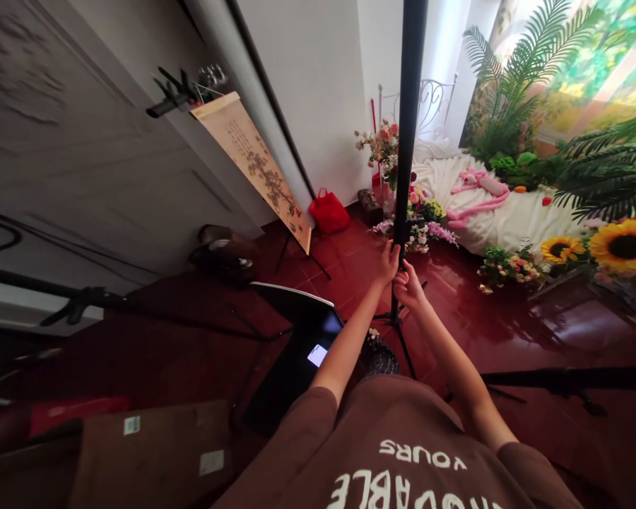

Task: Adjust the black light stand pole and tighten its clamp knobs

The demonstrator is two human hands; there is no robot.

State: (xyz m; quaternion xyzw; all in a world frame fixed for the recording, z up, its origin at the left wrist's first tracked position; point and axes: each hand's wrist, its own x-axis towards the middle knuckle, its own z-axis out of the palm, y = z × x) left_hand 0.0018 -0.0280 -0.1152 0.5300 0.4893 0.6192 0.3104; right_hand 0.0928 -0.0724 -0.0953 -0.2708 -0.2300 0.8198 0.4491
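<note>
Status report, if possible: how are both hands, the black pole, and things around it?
Left hand and right hand on black pole. Pole standing on spread legs. Flowers beyond it, not between hands and pole.

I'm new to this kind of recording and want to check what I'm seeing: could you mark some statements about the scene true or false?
1. The left hand and right hand are both at the black pole. True.
2. A yellow bag stands by the wall. False: it is a red bag.
3. Sunflowers show at the picture's right. True.
4. A blue toy lies on the white bedding. False: a pink plush toy does.
</note>
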